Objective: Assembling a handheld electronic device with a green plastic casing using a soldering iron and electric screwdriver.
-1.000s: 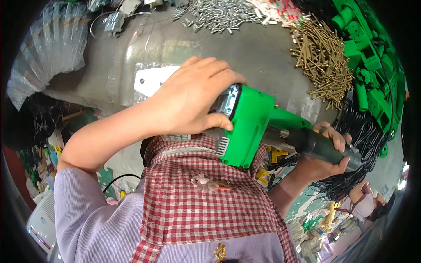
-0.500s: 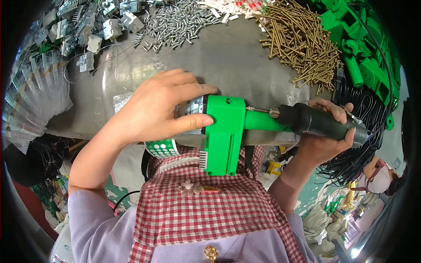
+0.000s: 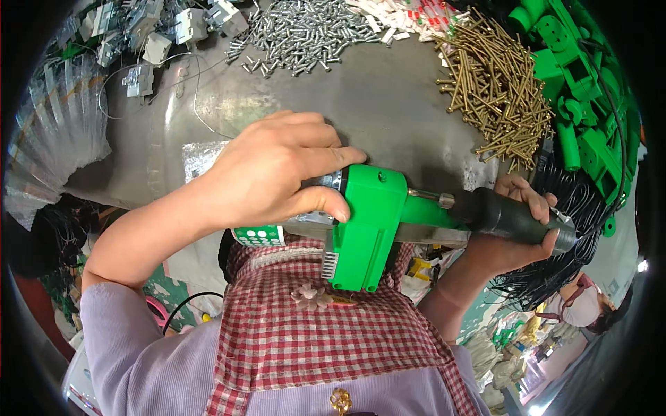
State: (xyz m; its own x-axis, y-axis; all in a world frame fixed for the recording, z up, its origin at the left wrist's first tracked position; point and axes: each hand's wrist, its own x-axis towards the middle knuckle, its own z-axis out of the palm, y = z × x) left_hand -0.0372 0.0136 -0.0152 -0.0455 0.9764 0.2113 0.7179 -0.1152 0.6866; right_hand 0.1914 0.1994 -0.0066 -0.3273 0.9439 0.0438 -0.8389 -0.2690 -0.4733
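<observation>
At the near edge of the metal work surface [image 3: 395, 104], head view, a green housing [image 3: 371, 229] is pinched at its left end between the left hand's [image 3: 281, 170] thumb and fingers. To its right, the right hand [image 3: 524, 215] is wrapped around a black power driver [image 3: 485, 211], bit directed left at the housing; bit contact cannot be confirmed. Silver screws [image 3: 298, 38] lie far, brass-coloured screws [image 3: 492, 90] far right, black cables [image 3: 569, 208] right.
</observation>
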